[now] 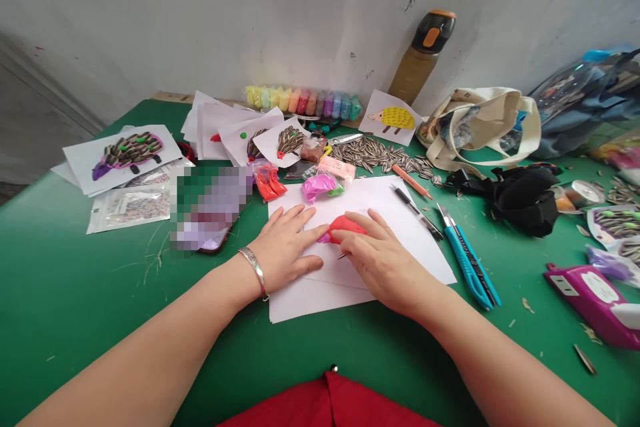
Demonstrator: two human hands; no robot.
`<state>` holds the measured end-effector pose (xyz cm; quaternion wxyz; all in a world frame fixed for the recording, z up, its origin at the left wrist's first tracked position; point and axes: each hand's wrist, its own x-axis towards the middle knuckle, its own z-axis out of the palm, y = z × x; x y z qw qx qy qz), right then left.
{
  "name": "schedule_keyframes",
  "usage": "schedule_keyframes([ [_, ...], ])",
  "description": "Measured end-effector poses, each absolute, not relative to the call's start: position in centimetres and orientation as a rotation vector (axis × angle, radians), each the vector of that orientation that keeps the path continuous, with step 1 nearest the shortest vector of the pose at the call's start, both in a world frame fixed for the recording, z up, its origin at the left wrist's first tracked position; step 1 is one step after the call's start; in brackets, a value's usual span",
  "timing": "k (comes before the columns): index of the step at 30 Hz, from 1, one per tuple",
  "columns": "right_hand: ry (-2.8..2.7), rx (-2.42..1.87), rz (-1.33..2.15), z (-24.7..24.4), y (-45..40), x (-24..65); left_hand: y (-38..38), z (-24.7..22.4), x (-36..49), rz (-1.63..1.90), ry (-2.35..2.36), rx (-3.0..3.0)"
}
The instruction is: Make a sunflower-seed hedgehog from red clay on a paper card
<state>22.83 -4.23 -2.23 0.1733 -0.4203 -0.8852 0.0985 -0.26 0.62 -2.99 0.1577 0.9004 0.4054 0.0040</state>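
On a stack of white paper, a flat red patch of modelling clay has a small purple bit of clay at its left end. My left hand lies flat with fingers spread, steadying the sheet, its index fingertip beside the purple bit. My right hand rests over the red clay, its bent fingers pressing on it; the thumb is hidden. A small dark mark shows below its index fingertip, too small to make out. Bagged pink clay and red clay sit just beyond the sheet.
Right of the paper lie a black pen, an orange pencil and a blue utility knife. Sunflower seeds are heaped behind. A phone and seed-covered hedgehog picture lie left. A bottle stands by the wall.
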Motion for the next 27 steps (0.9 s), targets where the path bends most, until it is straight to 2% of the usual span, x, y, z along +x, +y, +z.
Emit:
schedule_keyframes([
  [18, -2.631, -1.079, 0.122, -2.0, -4.6, 21.5, 0.4, -3.2, -0.4, -0.016, 1.156, 2.636],
  [27, -2.626, -1.08, 0.154, -2.0, -4.5, 21.6, 0.4, -3.3, -0.4, -0.017, 1.159, 2.632],
])
